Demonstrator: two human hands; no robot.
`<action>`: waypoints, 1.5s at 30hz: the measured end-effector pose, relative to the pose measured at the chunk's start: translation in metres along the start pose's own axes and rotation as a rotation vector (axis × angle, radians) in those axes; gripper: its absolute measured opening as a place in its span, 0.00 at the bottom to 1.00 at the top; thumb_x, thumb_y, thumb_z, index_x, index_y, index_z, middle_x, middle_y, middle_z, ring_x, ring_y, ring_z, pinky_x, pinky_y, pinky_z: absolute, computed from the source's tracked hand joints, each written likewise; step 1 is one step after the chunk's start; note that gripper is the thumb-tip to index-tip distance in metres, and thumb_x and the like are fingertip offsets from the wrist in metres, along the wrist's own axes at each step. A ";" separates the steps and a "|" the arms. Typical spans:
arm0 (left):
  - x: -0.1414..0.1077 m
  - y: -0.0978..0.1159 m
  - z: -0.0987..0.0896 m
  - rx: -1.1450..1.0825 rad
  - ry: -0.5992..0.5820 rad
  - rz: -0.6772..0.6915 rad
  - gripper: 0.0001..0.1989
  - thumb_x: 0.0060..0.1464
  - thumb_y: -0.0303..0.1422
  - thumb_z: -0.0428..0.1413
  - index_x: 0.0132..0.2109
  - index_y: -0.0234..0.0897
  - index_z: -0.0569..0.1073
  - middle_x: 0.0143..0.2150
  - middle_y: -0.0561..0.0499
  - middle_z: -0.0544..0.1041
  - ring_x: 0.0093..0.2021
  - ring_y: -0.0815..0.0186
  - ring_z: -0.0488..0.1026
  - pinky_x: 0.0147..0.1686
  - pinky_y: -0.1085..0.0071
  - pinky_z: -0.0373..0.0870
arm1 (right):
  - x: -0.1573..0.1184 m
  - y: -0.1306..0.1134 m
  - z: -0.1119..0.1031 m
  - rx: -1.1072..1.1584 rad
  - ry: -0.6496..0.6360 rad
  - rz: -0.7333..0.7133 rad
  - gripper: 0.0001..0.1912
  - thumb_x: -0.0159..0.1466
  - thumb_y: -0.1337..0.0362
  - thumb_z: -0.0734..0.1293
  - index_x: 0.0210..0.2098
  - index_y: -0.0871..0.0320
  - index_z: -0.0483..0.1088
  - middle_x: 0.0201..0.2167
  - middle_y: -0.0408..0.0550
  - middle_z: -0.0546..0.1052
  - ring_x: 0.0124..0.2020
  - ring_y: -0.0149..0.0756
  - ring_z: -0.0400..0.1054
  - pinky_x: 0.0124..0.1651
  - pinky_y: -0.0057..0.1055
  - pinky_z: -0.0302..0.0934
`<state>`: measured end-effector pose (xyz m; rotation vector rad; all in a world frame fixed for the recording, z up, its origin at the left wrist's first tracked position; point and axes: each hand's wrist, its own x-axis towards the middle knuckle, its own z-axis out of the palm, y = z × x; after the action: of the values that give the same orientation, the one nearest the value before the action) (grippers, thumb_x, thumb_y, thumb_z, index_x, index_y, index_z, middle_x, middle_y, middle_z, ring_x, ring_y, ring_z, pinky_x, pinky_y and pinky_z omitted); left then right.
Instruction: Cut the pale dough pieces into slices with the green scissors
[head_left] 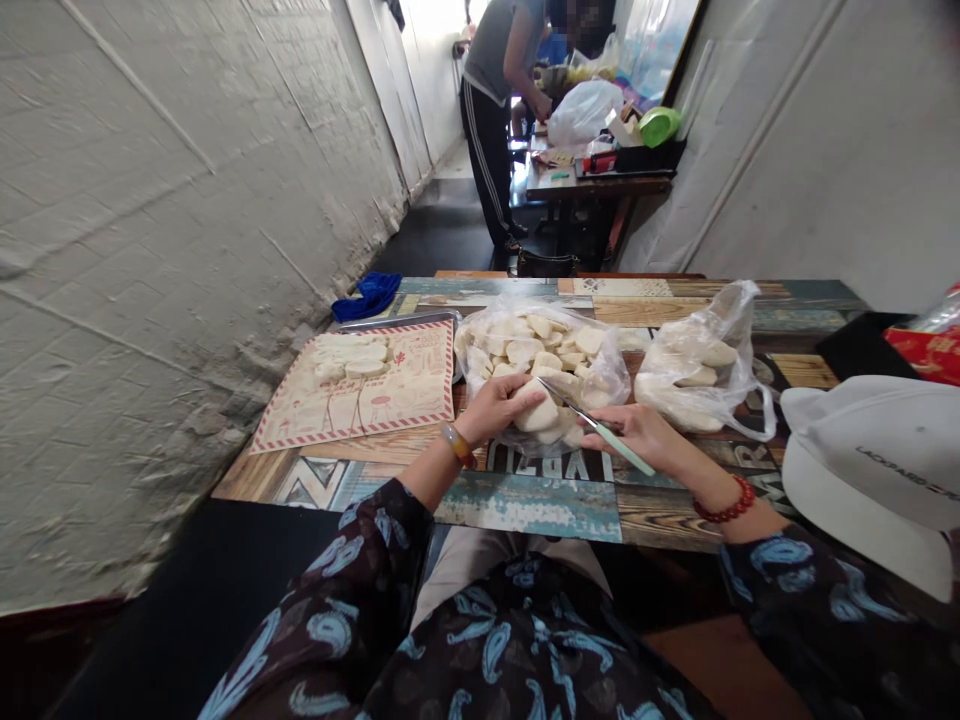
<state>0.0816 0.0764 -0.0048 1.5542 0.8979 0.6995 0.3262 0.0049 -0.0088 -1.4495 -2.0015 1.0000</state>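
Observation:
My left hand (496,404) is closed on a pale, flat bun (537,410) at the near edge of an open plastic bag (471,345). That bag is full of similar pale pieces (525,350). In my right hand (634,432) is a knife (624,449) with a light green handle, its blade pointing left and touching or close to the bun's top edge. Left of the bag, a patterned paper sheet (300,410) lies on a tray (431,319) and bears several pale pieces (351,356) near its far side.
A second plastic bag (694,365) with pale pieces stands on the wooden table (525,500), right of the first. A white cap (862,470) lies at the right edge, a blue cloth (367,297) at the far left. Beyond, a person (499,90) leans over another table (592,186).

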 end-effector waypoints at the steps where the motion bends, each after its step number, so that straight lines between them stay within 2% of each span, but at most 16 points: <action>1: -0.001 0.000 -0.001 0.007 0.013 0.004 0.21 0.51 0.48 0.61 0.40 0.32 0.78 0.35 0.49 0.75 0.35 0.67 0.68 0.31 0.75 0.63 | 0.000 0.001 0.001 0.006 -0.001 0.009 0.23 0.61 0.45 0.68 0.41 0.58 0.81 0.26 0.44 0.79 0.27 0.38 0.72 0.30 0.30 0.65; 4: -0.004 -0.001 -0.003 0.018 0.083 -0.005 0.23 0.51 0.47 0.61 0.45 0.32 0.78 0.40 0.47 0.77 0.40 0.64 0.70 0.38 0.72 0.66 | 0.001 0.009 0.002 0.052 0.051 0.074 0.25 0.61 0.46 0.68 0.46 0.59 0.80 0.24 0.44 0.78 0.24 0.36 0.70 0.26 0.29 0.64; 8: -0.011 -0.003 -0.010 -0.069 0.168 -0.036 0.33 0.50 0.46 0.63 0.59 0.33 0.71 0.52 0.43 0.77 0.51 0.59 0.71 0.49 0.68 0.67 | -0.002 0.018 0.000 0.168 0.144 0.193 0.31 0.58 0.45 0.70 0.53 0.60 0.77 0.24 0.45 0.78 0.21 0.35 0.69 0.24 0.30 0.65; 11: -0.014 -0.007 -0.015 -0.096 0.180 -0.044 0.38 0.51 0.46 0.63 0.65 0.34 0.65 0.52 0.42 0.76 0.51 0.59 0.71 0.49 0.67 0.66 | -0.007 0.014 -0.003 0.244 0.160 0.234 0.33 0.58 0.45 0.70 0.55 0.61 0.75 0.25 0.46 0.78 0.19 0.33 0.67 0.22 0.30 0.64; 14: -0.014 -0.009 -0.019 -0.114 0.212 -0.028 0.35 0.51 0.46 0.63 0.61 0.33 0.68 0.48 0.45 0.76 0.47 0.63 0.71 0.45 0.70 0.67 | -0.012 0.004 -0.004 0.194 0.173 0.189 0.32 0.58 0.46 0.70 0.54 0.61 0.76 0.29 0.47 0.80 0.22 0.34 0.68 0.26 0.30 0.65; 18: -0.018 -0.006 -0.020 -0.140 0.208 -0.034 0.25 0.49 0.47 0.63 0.47 0.31 0.75 0.41 0.48 0.77 0.40 0.66 0.70 0.39 0.73 0.65 | -0.013 -0.014 0.000 0.034 0.081 0.063 0.29 0.57 0.47 0.71 0.52 0.59 0.77 0.32 0.46 0.80 0.32 0.39 0.72 0.34 0.30 0.65; 20: -0.021 -0.004 -0.020 -0.121 0.186 -0.026 0.23 0.49 0.47 0.63 0.43 0.31 0.75 0.38 0.49 0.77 0.38 0.67 0.69 0.38 0.74 0.64 | -0.009 -0.021 0.004 -0.032 0.042 0.037 0.28 0.57 0.47 0.71 0.50 0.59 0.78 0.29 0.44 0.79 0.31 0.38 0.71 0.33 0.29 0.62; 24: -0.026 -0.003 -0.021 -0.097 0.152 -0.005 0.23 0.49 0.45 0.65 0.45 0.31 0.75 0.40 0.49 0.77 0.39 0.67 0.70 0.39 0.74 0.64 | 0.006 -0.028 0.007 -0.047 -0.025 0.014 0.25 0.59 0.44 0.68 0.42 0.59 0.80 0.23 0.42 0.75 0.25 0.34 0.66 0.28 0.27 0.55; 28: -0.033 -0.006 -0.027 -0.139 0.151 -0.009 0.21 0.48 0.43 0.66 0.44 0.32 0.76 0.41 0.48 0.77 0.40 0.66 0.70 0.41 0.73 0.65 | 0.025 -0.028 0.004 -0.063 -0.116 0.064 0.25 0.58 0.41 0.67 0.31 0.59 0.78 0.19 0.42 0.72 0.22 0.32 0.63 0.26 0.27 0.50; 31: -0.040 -0.007 -0.035 -0.224 0.209 0.016 0.20 0.47 0.42 0.66 0.43 0.34 0.76 0.51 0.46 0.76 0.45 0.64 0.71 0.44 0.72 0.67 | 0.032 -0.029 0.003 -0.143 -0.066 0.067 0.25 0.57 0.42 0.68 0.29 0.60 0.77 0.20 0.43 0.71 0.25 0.33 0.63 0.27 0.28 0.50; 34: -0.043 -0.009 -0.045 -0.298 0.344 0.054 0.18 0.47 0.42 0.66 0.42 0.35 0.76 0.57 0.46 0.73 0.46 0.66 0.72 0.41 0.74 0.68 | 0.030 -0.030 0.003 -0.152 -0.001 0.034 0.25 0.59 0.43 0.67 0.34 0.61 0.78 0.22 0.44 0.72 0.27 0.34 0.65 0.29 0.28 0.52; 38: -0.043 -0.011 -0.064 -0.438 0.508 0.126 0.20 0.46 0.42 0.67 0.44 0.38 0.75 0.48 0.49 0.77 0.41 0.68 0.73 0.36 0.75 0.70 | 0.014 -0.025 0.002 -0.081 0.141 0.060 0.25 0.57 0.45 0.70 0.43 0.59 0.79 0.24 0.45 0.75 0.28 0.38 0.68 0.30 0.30 0.58; 41: -0.046 -0.010 -0.075 -0.585 0.587 0.141 0.19 0.44 0.41 0.69 0.40 0.38 0.74 0.41 0.52 0.78 0.38 0.69 0.75 0.35 0.75 0.72 | -0.005 -0.018 0.000 0.062 0.225 0.118 0.28 0.57 0.45 0.70 0.48 0.58 0.78 0.27 0.46 0.78 0.26 0.38 0.69 0.29 0.32 0.63; 43: -0.051 -0.007 -0.075 -0.683 0.621 0.151 0.18 0.44 0.41 0.69 0.38 0.38 0.73 0.39 0.53 0.78 0.38 0.68 0.76 0.35 0.74 0.73 | -0.019 -0.014 -0.001 0.128 0.246 0.151 0.30 0.58 0.44 0.70 0.51 0.59 0.77 0.27 0.46 0.78 0.24 0.36 0.69 0.28 0.32 0.65; 45: -0.057 -0.001 -0.067 -0.746 0.625 0.179 0.17 0.46 0.41 0.68 0.40 0.38 0.74 0.41 0.52 0.79 0.39 0.67 0.76 0.36 0.73 0.75 | -0.030 -0.012 0.001 0.155 0.261 0.157 0.32 0.57 0.44 0.70 0.53 0.61 0.76 0.27 0.47 0.78 0.25 0.37 0.70 0.29 0.34 0.67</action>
<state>-0.0045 0.0639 0.0083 0.7468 0.7986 1.5007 0.3283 -0.0262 0.0010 -1.5802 -1.6119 0.9516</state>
